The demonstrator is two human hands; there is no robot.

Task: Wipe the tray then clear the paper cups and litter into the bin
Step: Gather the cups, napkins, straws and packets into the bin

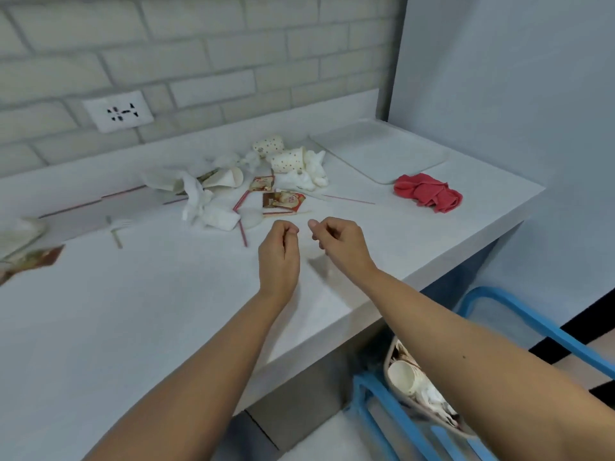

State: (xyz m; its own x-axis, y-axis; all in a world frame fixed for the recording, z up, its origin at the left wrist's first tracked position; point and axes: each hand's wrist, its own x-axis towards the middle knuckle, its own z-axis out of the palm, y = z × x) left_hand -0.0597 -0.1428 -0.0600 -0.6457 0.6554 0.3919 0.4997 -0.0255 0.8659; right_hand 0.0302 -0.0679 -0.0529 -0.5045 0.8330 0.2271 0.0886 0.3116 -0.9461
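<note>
A pale tray (382, 151) lies at the counter's back right corner, with a crumpled red cloth (427, 192) just in front of it. Dotted paper cups (289, 159) lie on their sides among crumpled white tissues (208, 207), brown sachets (283, 199) and red straws (242, 232) in the middle of the counter. My left hand (279, 249) and my right hand (339, 241) hover side by side just in front of this litter, fingers loosely curled, holding nothing. The bin (419, 387) stands below the counter edge at the right, with a cup and litter inside.
More litter, a flattened cup (20, 232) and a wrapper (33, 259), lies at the left edge, with a plastic fork (116, 229) nearby. A wall socket (118, 111) sits on the brick wall. A blue frame (532, 324) stands beside the bin.
</note>
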